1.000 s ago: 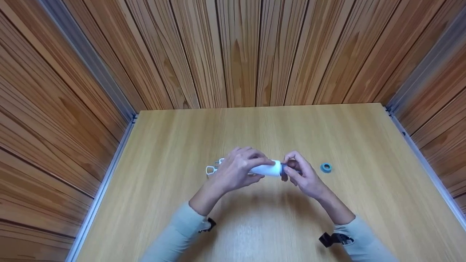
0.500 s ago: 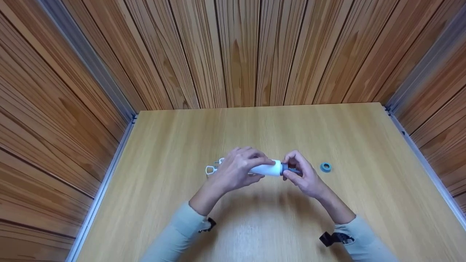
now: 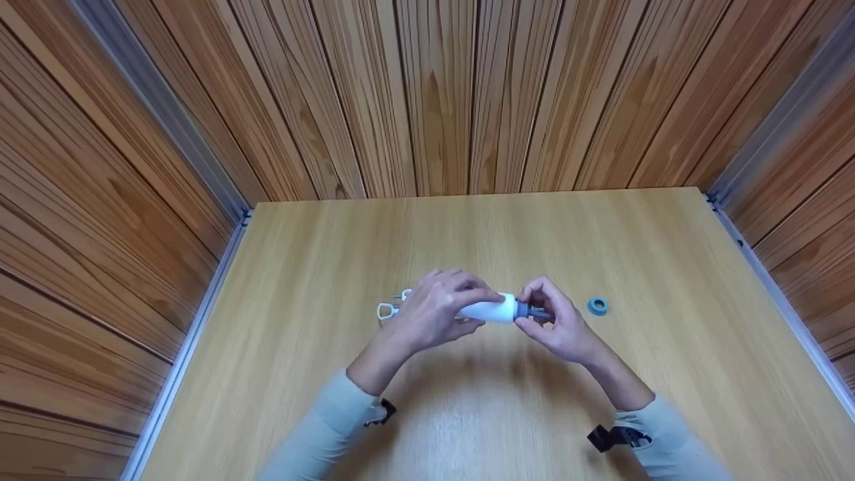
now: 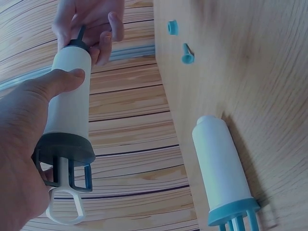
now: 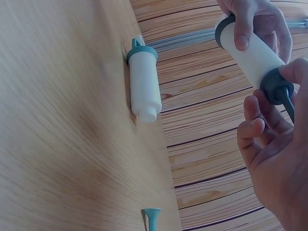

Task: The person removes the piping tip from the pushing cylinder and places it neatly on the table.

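Observation:
My left hand (image 3: 437,310) grips the white barrel of an icing syringe (image 3: 491,310), held off the table with its nozzle end to the right. In the left wrist view its dark end cap (image 4: 65,148) and a pale ring-handled plunger (image 4: 65,207) show below the barrel. With thumb and fingers, my right hand (image 3: 558,327) pinches the dark nozzle collar (image 5: 276,85) at the other end. A slim dark nozzle (image 5: 287,103) sticks out of that collar towards the palm. The collar sits against the barrel.
A second white syringe (image 4: 221,161) with a teal cap lies on the wooden table (image 3: 334,234). A teal ring (image 3: 598,306) and a teal nozzle (image 4: 187,55) lie to the right. Wooden panel walls (image 3: 441,100) enclose the table.
My right thumb and fingers have shifted round the collar, the thumb now lower and closer to the barrel; more of the nozzle shows. The left hand and barrel stay put.

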The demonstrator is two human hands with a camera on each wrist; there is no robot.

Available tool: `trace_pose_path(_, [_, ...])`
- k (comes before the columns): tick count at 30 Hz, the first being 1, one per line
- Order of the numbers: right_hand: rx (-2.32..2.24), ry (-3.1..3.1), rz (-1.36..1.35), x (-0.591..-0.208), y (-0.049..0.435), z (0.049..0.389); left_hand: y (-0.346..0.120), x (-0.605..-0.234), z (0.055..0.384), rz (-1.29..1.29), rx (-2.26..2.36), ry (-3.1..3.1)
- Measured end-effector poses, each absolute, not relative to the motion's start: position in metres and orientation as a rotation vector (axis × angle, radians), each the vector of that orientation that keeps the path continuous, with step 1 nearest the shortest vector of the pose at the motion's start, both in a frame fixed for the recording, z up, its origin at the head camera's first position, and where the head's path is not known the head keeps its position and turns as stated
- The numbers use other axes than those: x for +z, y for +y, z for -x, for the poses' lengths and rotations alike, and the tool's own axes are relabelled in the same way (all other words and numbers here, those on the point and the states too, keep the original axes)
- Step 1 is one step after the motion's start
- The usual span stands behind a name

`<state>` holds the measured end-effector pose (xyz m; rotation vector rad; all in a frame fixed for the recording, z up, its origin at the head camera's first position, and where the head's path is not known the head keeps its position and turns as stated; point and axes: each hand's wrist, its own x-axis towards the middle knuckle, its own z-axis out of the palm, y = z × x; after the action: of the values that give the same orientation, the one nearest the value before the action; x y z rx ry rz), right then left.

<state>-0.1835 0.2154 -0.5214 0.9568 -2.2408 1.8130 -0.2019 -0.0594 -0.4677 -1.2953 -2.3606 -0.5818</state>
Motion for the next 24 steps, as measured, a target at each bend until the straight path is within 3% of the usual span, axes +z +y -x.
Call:
trace_pose_path(12, [1.980,-2.254,-0.985,-0.5184,0.2169,0.1846,-0.0589,-0.4671,0.2015,1.304,-0.570,-2.339])
trace_pose_path(24, [1.854,-2.250,-0.984,-0.5206,0.2170,0.1837,-0.0587,-0.4682,0.2020,1.300,-0.578,-2.322])
